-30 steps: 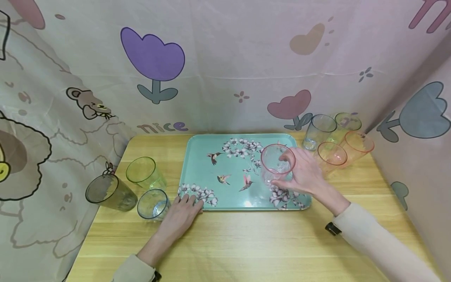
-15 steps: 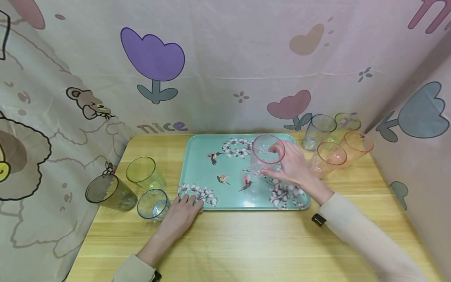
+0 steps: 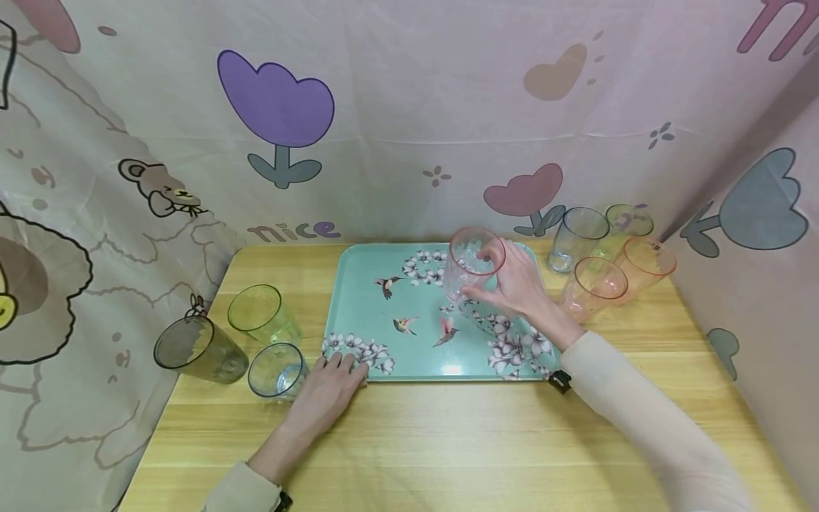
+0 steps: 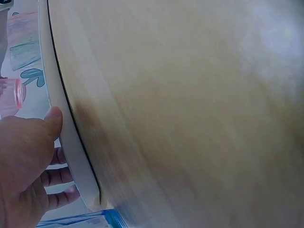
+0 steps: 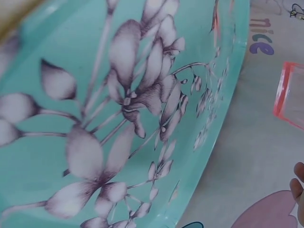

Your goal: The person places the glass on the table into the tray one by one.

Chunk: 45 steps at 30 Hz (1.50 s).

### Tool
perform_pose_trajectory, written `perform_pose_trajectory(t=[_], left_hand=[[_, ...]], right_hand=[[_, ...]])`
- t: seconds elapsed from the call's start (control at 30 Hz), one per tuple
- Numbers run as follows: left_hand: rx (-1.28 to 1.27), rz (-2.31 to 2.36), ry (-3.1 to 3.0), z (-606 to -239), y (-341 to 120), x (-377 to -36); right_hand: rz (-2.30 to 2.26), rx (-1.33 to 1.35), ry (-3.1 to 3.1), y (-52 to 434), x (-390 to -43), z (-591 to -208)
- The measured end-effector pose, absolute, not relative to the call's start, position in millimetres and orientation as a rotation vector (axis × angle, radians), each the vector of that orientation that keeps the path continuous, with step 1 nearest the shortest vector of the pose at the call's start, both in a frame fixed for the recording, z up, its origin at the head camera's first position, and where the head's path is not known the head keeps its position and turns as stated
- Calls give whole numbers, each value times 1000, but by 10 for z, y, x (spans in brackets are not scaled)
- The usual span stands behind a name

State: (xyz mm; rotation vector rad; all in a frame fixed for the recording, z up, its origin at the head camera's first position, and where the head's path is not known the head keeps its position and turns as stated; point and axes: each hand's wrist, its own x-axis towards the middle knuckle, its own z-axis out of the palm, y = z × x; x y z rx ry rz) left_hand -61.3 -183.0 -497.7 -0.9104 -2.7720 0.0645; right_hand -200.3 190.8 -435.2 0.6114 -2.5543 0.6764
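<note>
In the head view my right hand [image 3: 512, 281] grips a clear tumbler [image 3: 473, 274] with a pink rim between thumb and fingers. The tumbler is upright over the back right part of the turquoise tray [image 3: 367, 313], printed with flowers and birds. At the right edge of the right wrist view the tumbler's pink rim [image 5: 285, 90] shows beside some fingertips [image 5: 297, 187]. My left hand [image 3: 329, 395] holds the tray's front left corner. In the left wrist view its thumb [image 4: 54, 118] overlaps the pale rim while the other fingers bend over from the tray side.
Left of the tray stand a green tumbler [image 3: 262, 316], a grey tumbler [image 3: 201, 348] and a blue-rimmed tumbler [image 3: 278, 373], this last close to my left hand. Several tinted tumblers, including a blue one [image 3: 576, 242] and an orange one [image 3: 646, 267], cluster at the back right. A printed curtain [image 3: 397, 107] rises behind the table.
My right hand has carried the pink-rimmed tumbler away from me and leftward over the tray. The left hand stays on the tray's corner.
</note>
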Motion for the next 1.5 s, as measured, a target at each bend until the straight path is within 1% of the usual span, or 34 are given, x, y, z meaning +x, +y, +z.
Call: perform_pose_trajectory(t=[0.43,0.67,0.93,1.5], left_hand=[[-909,70,-2770,-4984,-1830,-617],[-911,74,-2760,-4994,-1837,-614],[-907,80,-2754,-4996,-1836,-614],[-901,81,-2757,-5001,-1829,-617]], right_hand=[[711,593,-2676,1841,-2281,-4473],[638,611,-2728,1794,-2405,-4535],[533,605,-2803,1734,-2510,-4562],[458,614,-2872,1705,-2670,-4635]])
